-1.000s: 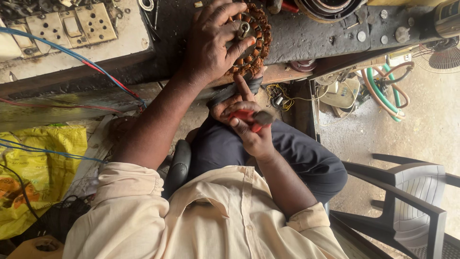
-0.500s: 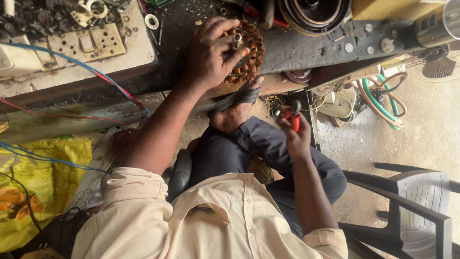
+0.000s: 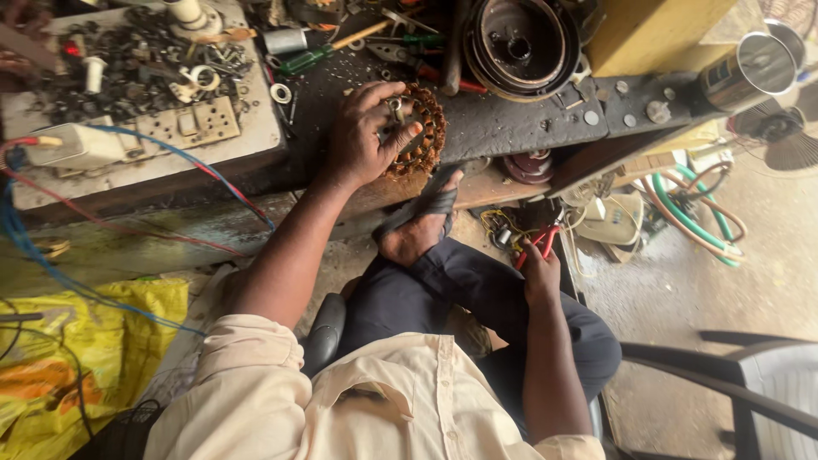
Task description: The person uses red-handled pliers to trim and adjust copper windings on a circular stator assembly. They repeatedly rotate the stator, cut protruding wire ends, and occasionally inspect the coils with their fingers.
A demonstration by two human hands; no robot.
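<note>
Copper-wound stator lies flat at the front edge of the dark worktop, and the left hand lies over it, fingers spread across the windings and thumb hooked on the near rim, so its grip is closed on the coil and pins it down. Down by the knee, the right hand has its grip closed around red-handled pliers, jaws pointing up and away, well apart from the stator. The step in hand looks like steadying the coil while the tool is fetched; the next move would call for bringing the pliers up to the windings without loosening the left hand. A sandalled foot rests just below the worktop edge. Screwdrivers and a round motor housing sit behind the stator.
</note>
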